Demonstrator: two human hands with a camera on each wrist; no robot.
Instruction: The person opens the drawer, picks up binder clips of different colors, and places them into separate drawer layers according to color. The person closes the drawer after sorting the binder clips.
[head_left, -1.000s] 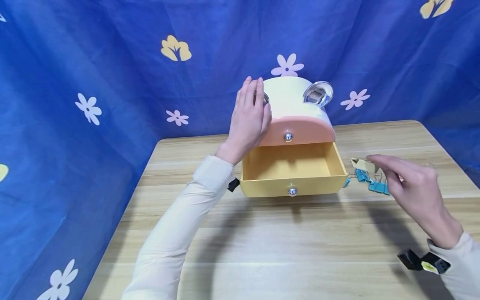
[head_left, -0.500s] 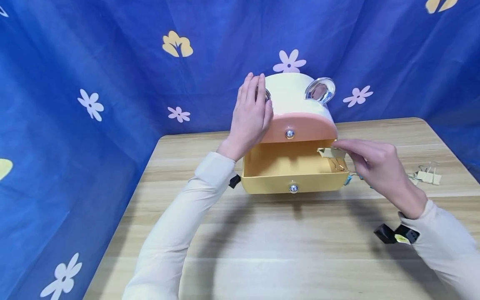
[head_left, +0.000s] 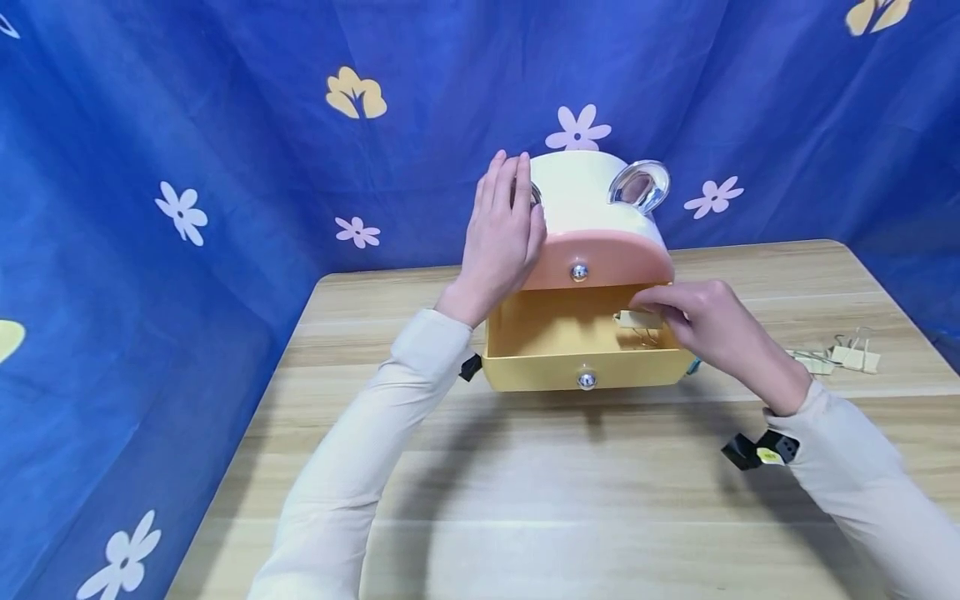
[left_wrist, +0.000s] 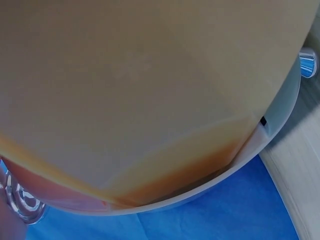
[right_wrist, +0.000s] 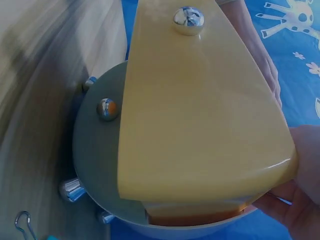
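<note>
A small rounded cabinet (head_left: 573,196) with a white top and silver ears stands on the table. Its yellow drawer (head_left: 525,375) is pulled out, below a pink drawer (head_left: 615,258) that is shut. Over the right part of the yellow drawer, my right hand (head_left: 701,321) pinches a cream binder clip (head_left: 639,320), its wire handles hanging down into the drawer. My left hand (head_left: 498,229) rests with straight fingers on the cabinet's left ear, hiding most of it. In the right wrist view, the yellow drawer front (right_wrist: 200,110) covers the clip and part of my right hand.
More cream binder clips (head_left: 855,358) lie on the wooden table (head_left: 585,500) to the right. A teal clip (head_left: 693,365) shows partly beside the drawer's right corner. A blue flowered curtain (head_left: 247,167) hangs behind and at the left.
My right hand has carried the cream binder clip leftward from the clips on the table to over the open yellow drawer, then lower into it. My left hand has stayed on the ear.
</note>
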